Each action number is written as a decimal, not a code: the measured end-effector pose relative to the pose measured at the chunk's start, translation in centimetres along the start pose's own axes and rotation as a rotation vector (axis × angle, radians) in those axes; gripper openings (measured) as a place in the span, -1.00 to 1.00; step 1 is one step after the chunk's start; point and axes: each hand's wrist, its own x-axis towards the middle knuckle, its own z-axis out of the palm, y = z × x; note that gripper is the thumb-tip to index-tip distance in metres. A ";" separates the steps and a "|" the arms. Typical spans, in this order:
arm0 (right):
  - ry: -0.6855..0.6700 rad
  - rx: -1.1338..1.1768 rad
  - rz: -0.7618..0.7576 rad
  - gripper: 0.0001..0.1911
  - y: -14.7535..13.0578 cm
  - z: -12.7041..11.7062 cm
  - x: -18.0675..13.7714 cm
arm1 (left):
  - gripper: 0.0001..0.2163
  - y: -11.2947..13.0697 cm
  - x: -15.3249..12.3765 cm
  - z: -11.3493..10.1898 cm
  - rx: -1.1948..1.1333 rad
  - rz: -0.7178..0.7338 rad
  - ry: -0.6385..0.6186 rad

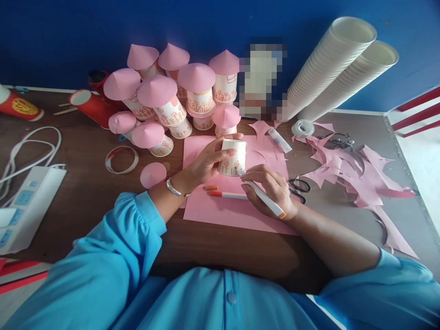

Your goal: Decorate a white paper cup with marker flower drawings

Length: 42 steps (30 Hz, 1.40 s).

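Note:
My left hand (209, 160) is wrapped round a white paper cup (233, 158), held upside down above the pink paper (237, 215). Flowers in red and orange lines run round the lower part of the cup. In my right hand (270, 188) is a white marker (266, 200) with an orange end, its tip close to the drawn flowers; I cannot tell whether it touches the cup. Under my hands lie another marker (228, 195) with a red-orange end and a loose orange-brown cap (211, 187).
Several decorated cups with pink cone roofs (157, 91) stand at the back. Two tall cup stacks (330, 64) lean on the blue wall. Pink scraps (360, 169), black-handled scissors (299, 185), a glue stick (280, 140) and clear tape (302, 129) lie right; a power strip (37, 201) lies left.

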 end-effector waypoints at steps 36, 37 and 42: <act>0.012 -0.004 0.005 -0.79 -0.1 -0.2 0.2 | -0.52 -0.1 0.1 -0.2 0.012 0.027 0.008; 0.019 -0.010 0.011 -0.79 -0.2 -0.3 0.3 | -0.53 -0.1 0.1 -0.2 0.014 0.028 0.009; 0.038 -0.004 0.007 -0.81 -0.3 -0.4 0.3 | -0.54 0.0 -0.1 0.0 0.040 0.035 0.008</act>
